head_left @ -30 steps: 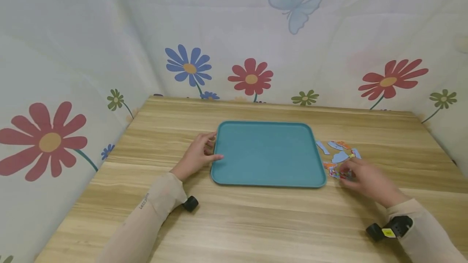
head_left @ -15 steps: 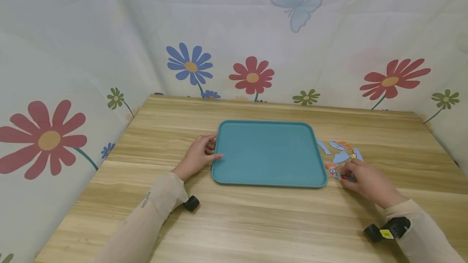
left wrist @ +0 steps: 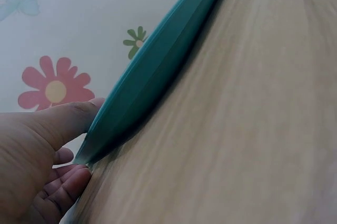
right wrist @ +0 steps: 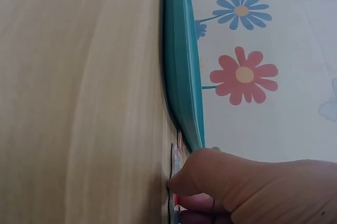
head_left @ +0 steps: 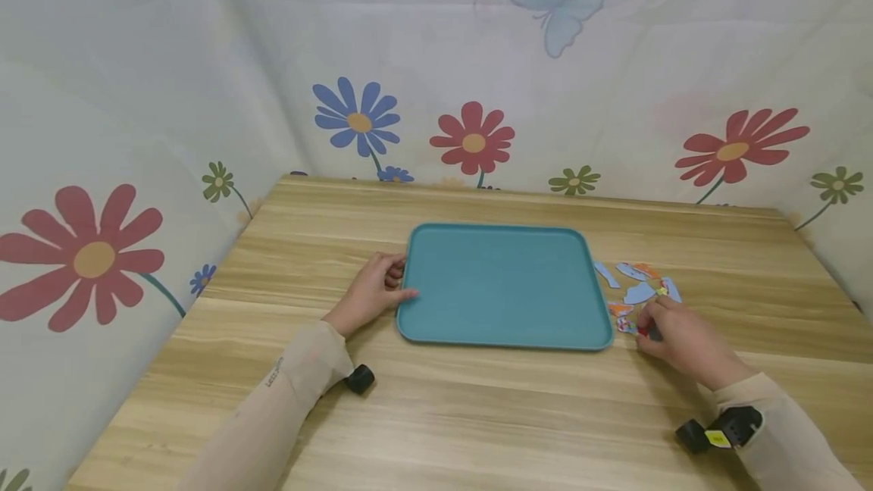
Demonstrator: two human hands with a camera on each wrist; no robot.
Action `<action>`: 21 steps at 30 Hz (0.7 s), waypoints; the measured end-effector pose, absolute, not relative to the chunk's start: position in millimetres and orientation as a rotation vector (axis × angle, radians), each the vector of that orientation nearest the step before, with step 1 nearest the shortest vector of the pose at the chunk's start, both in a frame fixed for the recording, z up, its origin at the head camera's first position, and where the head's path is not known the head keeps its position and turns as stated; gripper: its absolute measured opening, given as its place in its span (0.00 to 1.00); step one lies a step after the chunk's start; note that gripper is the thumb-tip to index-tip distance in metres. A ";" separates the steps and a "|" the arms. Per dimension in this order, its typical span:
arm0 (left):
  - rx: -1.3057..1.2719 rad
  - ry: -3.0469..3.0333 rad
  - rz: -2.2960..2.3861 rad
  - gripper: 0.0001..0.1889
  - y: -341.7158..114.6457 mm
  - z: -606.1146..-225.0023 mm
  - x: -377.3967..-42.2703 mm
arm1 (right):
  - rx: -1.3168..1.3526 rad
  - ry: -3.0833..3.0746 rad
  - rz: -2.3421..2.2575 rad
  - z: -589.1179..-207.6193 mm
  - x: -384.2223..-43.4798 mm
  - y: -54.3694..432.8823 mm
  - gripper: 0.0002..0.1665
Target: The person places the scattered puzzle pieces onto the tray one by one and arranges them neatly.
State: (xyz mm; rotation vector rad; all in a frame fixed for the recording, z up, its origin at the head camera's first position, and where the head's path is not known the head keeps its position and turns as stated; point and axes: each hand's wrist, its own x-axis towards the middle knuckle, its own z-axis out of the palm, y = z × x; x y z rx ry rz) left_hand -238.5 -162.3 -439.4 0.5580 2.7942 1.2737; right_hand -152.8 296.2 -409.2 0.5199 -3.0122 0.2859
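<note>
A teal rectangular tray lies flat on the wooden table. At its left side my left hand grips the edge, thumb over the rim and fingers curled against the side below. To the right of the tray lie several flat, irregular puzzle pieces printed in pale blue, orange and red. My right hand pinches a puzzle piece with a red patch at the near end of this group; the fingers hide most of it. In the right wrist view, thumb and fingers meet at the thin edge of the pieces, low at the tabletop.
The wooden table reaches back to a white cloth with printed flowers and a butterfly. A black wrist camera sits under the left sleeve, another camera by the right wrist.
The head view has shifted slightly. My right hand has drawn its fingertips a little closer round the puzzle piece; the left hand keeps its place on the tray.
</note>
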 end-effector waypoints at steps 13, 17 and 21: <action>0.543 2.794 1.257 0.37 -162.4 -437.2 -238.7 | 0.518 -3.030 0.279 -407.6 -151.6 295.7 0.11; 0.546 2.794 1.258 0.37 -162.6 -436.4 -237.7 | 0.535 -3.041 0.281 -406.6 -151.9 297.1 0.12; 0.542 2.792 1.254 0.36 -162.4 -436.5 -237.4 | 0.536 -3.046 0.272 -402.1 -152.8 299.6 0.13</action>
